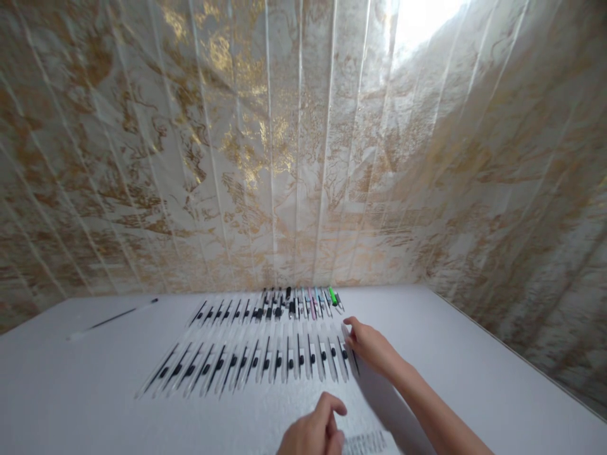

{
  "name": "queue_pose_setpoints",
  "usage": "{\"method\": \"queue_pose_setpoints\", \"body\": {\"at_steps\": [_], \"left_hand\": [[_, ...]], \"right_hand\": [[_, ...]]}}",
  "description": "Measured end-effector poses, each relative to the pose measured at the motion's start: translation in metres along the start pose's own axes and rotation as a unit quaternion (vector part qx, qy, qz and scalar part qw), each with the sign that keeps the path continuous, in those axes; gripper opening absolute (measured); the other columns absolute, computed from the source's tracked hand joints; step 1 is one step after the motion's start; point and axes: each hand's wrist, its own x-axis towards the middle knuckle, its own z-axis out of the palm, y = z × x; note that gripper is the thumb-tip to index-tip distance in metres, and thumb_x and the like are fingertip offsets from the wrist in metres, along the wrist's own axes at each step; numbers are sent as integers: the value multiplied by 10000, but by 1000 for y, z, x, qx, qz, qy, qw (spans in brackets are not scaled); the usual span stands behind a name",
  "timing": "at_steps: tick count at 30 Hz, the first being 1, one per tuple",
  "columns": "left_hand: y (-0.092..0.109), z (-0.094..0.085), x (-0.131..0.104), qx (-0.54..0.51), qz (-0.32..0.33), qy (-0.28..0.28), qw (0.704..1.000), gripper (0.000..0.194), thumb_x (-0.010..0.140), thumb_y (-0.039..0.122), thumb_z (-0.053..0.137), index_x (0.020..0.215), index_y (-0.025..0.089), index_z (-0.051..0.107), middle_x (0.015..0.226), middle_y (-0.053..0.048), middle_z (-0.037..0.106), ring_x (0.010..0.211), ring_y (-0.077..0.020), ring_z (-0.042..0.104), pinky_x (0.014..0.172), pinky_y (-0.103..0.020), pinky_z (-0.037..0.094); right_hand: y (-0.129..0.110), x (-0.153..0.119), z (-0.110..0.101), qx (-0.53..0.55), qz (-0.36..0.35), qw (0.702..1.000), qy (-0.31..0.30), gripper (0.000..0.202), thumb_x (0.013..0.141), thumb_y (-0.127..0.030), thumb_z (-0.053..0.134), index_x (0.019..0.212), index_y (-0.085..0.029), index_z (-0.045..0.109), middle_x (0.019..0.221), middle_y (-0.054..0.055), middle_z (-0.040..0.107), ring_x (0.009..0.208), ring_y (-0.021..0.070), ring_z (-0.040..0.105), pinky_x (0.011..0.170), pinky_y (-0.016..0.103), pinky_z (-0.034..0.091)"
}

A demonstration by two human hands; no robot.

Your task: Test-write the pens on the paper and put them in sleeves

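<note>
My right hand [370,344] is at the right end of the nearer row of pens [290,359]. Its fingers are closed on the upper part of the last pen [356,364], which lies partly hidden beneath them. The pens have pale, clear bodies with dark refills and black middle marks, and they lie side by side, slightly fanned. My left hand [313,426] hovers at the bottom centre, index finger bent and apart from the thumb, with nothing visible between them. Beside it is a white sheet with printed text [367,443], cut off by the frame's edge.
A farther row of similar pens [227,311] lies behind. To its right are darker pens, pastel pens and a green marker [332,296]. One long pen [114,318] lies alone at left. A gold-patterned, ribbed wall covering [284,158] rises behind the white table [450,354].
</note>
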Motion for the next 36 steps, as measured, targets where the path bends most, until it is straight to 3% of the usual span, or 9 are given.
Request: {"method": "queue_pose_setpoints", "body": {"at_steps": [4,9,13,18,23,26,29,32,36], "left_hand": [[1,-2,3,-235,68,62,968,271,884,369,463,1064,177,527,817,-17,576,539,-101,406,550,-252,321],[14,-18,7,-500,5,93,861,388,792,434,674,1066,177,575,1010,-114,659,894,-215,639,657,-266,444],[22,-33,6,-592,-23,120,796,369,799,355,712,1109,198,588,1264,-135,623,1208,-263,555,970,-354,406],[22,-36,5,-629,-10,139,765,370,775,300,740,1109,201,615,1221,-118,655,1249,-282,524,1041,-387,365],[23,-36,4,-600,-9,146,786,391,802,348,710,1148,215,589,1280,-107,619,1306,-269,466,1091,-385,318],[24,-36,4,-509,17,184,841,390,846,426,638,1180,236,573,1376,-92,541,1369,-256,378,1111,-391,276],[20,-31,3,-407,62,204,888,427,863,497,570,1205,241,566,1379,-98,532,1349,-279,392,1079,-424,293],[13,-24,2,-341,73,190,918,448,878,518,514,1224,238,555,1362,-110,544,1299,-296,442,1017,-426,339],[9,-20,2,-293,60,188,936,414,884,471,485,1208,225,559,1351,-120,545,1253,-295,478,976,-410,352]], "right_hand": [[3,1,1,12,-12,1000,9,399,876,-90,422,1262,-130,518,1069,153,719,979,258,664,785,305,436],[-1,-4,-11,47,-39,997,39,345,884,-96,404,1200,-167,525,1008,120,712,946,237,661,786,301,435],[-29,-27,-29,95,-128,986,48,239,879,-163,491,1107,-219,539,969,35,704,843,180,653,724,255,447],[-77,-61,-18,159,-252,954,-24,244,778,-110,633,992,-214,579,948,20,724,818,170,678,716,242,482],[-83,-62,-14,92,-236,967,-25,273,763,-87,641,1011,-189,585,972,46,728,835,191,687,714,259,492],[-55,-45,-32,50,-165,985,24,270,805,-128,626,1055,-226,596,942,7,731,842,176,680,747,253,473],[-16,-25,-41,13,-93,994,63,271,812,-116,580,1071,-192,608,982,76,715,900,240,665,792,325,454],[13,-9,-32,-7,-49,997,63,265,798,-105,563,1040,-186,631,957,86,714,887,250,665,764,323,447],[23,0,-14,-7,-35,998,43,275,787,-99,556,1027,-197,646,948,64,722,882,219,666,747,282,441]]}}
